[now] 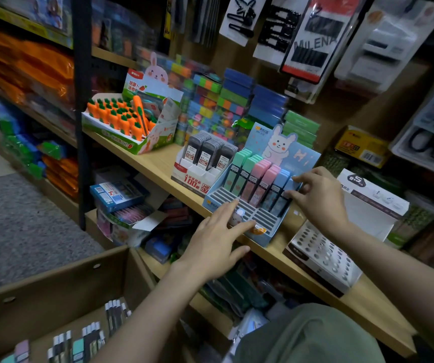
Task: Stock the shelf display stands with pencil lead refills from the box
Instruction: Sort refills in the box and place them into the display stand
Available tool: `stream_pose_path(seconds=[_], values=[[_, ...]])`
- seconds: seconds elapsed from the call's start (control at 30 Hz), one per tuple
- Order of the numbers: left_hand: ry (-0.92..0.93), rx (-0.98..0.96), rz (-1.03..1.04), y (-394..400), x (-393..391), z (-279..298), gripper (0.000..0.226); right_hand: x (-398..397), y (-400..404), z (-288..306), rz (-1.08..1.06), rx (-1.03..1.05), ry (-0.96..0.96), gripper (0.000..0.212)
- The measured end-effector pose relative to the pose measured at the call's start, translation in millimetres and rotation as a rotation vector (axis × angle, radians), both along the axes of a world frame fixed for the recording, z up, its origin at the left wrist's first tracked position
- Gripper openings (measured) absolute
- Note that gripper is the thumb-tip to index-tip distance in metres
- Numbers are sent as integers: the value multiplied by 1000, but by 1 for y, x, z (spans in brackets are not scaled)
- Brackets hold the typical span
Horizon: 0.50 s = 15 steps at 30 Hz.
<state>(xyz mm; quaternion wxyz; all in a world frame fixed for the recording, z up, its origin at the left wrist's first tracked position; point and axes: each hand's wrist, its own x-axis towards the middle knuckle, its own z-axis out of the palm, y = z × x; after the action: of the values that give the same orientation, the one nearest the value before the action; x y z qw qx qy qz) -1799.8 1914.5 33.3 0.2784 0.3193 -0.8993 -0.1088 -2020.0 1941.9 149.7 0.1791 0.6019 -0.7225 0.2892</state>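
On the wooden shelf [158,163] we see a blue bunny display stand [239,205] near the front edge, its back slots filled with pastel lead refill cases [256,176]: two rows of green, two of pink and two of blue, while the front slots stand unfilled. Just beside it on the left sits a white display stand [197,176] holding three rows of dark grey refill cases [210,150]. Our right hand [318,197] is at the right edge of the blue stand, its fingers curled and pinching a blue refill case [290,186] in the rightmost row. Our left hand [215,237] hovers with fingers spread over the stand's front left corner, holding nothing. Below the shelf, at the lower left, a cardboard box [53,289] holds more loose refill cases [90,339] in grey, green and pink; we cannot count them exactly. At the shelf's left end stands a carton of carrot-shaped items [121,119].
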Motion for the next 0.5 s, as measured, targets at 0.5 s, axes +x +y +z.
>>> stream_pose_path(seconds=[0.5], values=[[163,18,78,28,49,-18,39,53,37,-27,310,-67,95,35]])
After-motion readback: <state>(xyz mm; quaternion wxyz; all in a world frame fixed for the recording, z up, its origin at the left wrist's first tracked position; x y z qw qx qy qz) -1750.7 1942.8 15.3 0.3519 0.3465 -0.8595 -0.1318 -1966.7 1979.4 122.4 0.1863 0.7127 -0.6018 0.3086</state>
